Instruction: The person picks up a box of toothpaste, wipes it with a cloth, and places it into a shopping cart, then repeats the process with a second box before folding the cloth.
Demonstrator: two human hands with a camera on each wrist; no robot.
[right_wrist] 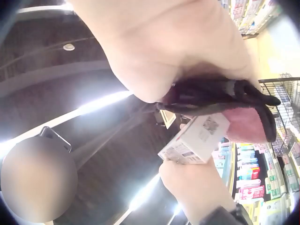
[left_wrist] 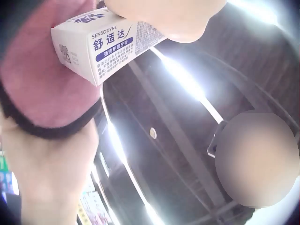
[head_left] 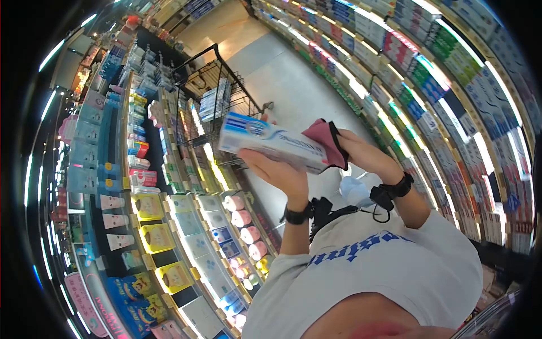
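A long white and blue Sensodyne toothpaste box (head_left: 276,138) is held up in front of the chest, tilted. My left hand (head_left: 276,172) grips it from below, with fingertips showing past its far edge. At the box's near end, a pink cloth with black edging (head_left: 328,141) lies against the carton. My right hand (head_left: 361,151) reaches into the cloth, which hides its fingers. In the left wrist view the printed end of the carton (left_wrist: 112,44) shows beside the pink fabric (left_wrist: 51,89). The cloth's dark inner side (right_wrist: 206,96) faces the right wrist camera.
A black wire shopping cart (head_left: 243,93) with boxed goods stands in the aisle ahead. Shelves of toiletries (head_left: 169,226) run along the left, and shelves of stacked boxes (head_left: 446,101) line the right. The pale floor (head_left: 293,62) stretches between them.
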